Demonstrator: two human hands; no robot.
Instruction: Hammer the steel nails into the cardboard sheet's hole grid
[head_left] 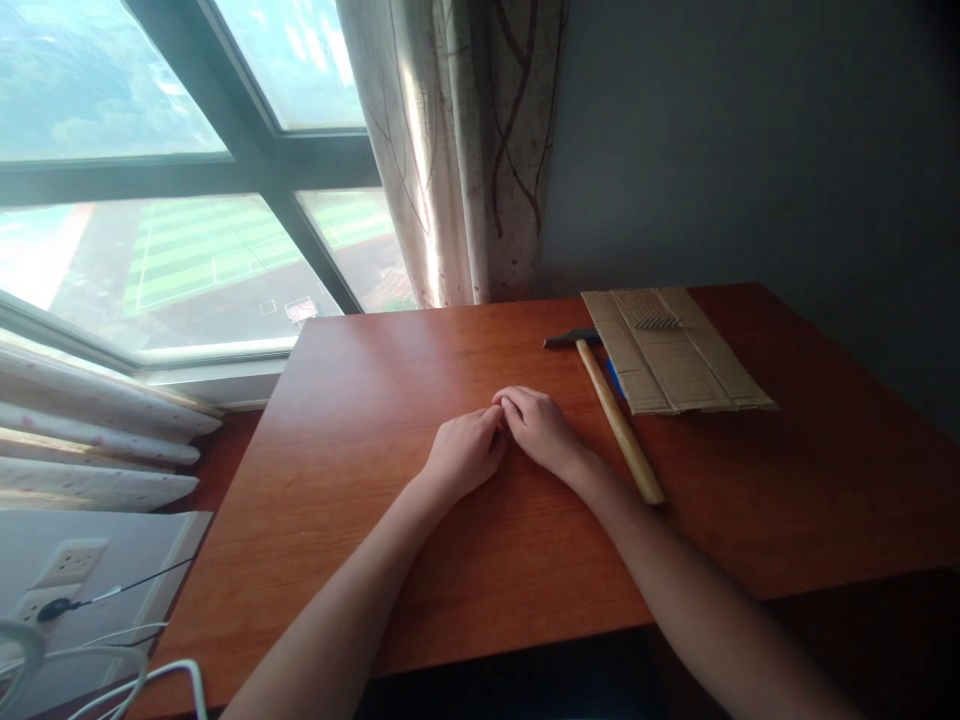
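Observation:
My left hand (466,448) and my right hand (538,428) rest on the wooden table (337,450), meeting at the fingertips. Both are closed with the fingers curled inward; whether anything is inside them is hidden. A hammer (619,425) lies just right of my right hand, its pale wooden handle pointing toward me and its dark head (571,339) at the far end. Beyond the handle is a flat piece of cardboard (697,365), bearing a small patch of several short rows (651,308) too small to make out. A blue thing (615,379) shows from under its left edge.
A large window (202,175) is at the left, with a patterned curtain (450,150) beside it. A dark wall (712,140) stands behind the table. At lower left are a wall socket (71,565) and white cables (161,672) near the table's edge.

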